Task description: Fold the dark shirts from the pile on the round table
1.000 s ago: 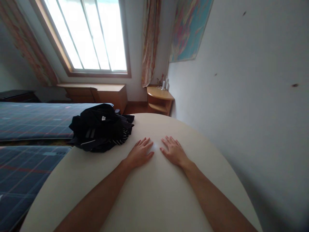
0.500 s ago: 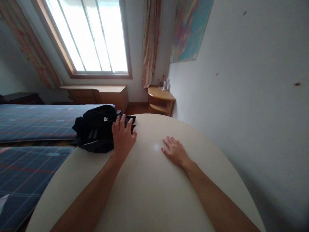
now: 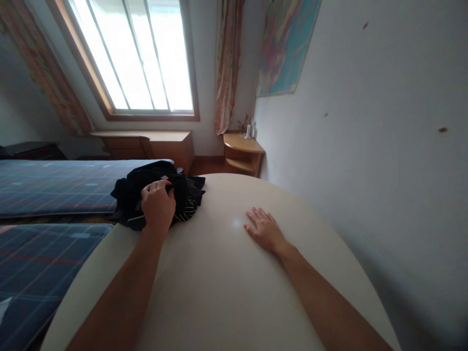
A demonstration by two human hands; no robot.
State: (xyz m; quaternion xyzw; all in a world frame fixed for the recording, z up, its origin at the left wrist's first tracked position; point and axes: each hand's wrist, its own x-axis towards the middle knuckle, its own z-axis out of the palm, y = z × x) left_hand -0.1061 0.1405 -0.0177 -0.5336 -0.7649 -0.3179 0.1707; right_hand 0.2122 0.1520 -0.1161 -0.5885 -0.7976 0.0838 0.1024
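Observation:
A crumpled pile of black clothing (image 3: 186, 200) lies at the far left edge of the round cream table (image 3: 226, 292). Fine white lines mark its near right part, and a small pale tag shows near the top. On top of the pile is my left hand (image 3: 159, 204), its fingers curled into the dark fabric; the fingertips are partly hidden in it. My right hand (image 3: 266, 230) rests palm down on the tabletop, right of the pile, with its fingers spread and nothing held.
Two plaid mattresses (image 3: 44, 263) lie to the left, beside the table. A white wall (image 3: 383, 170) runs close along the right. Beyond the table stand a wooden corner shelf (image 3: 243, 142) and a low desk (image 3: 171, 135) under the window.
My left hand has moved left from the pile's right side onto its middle, and its fingers have closed on the fabric. The right hand has stayed put.

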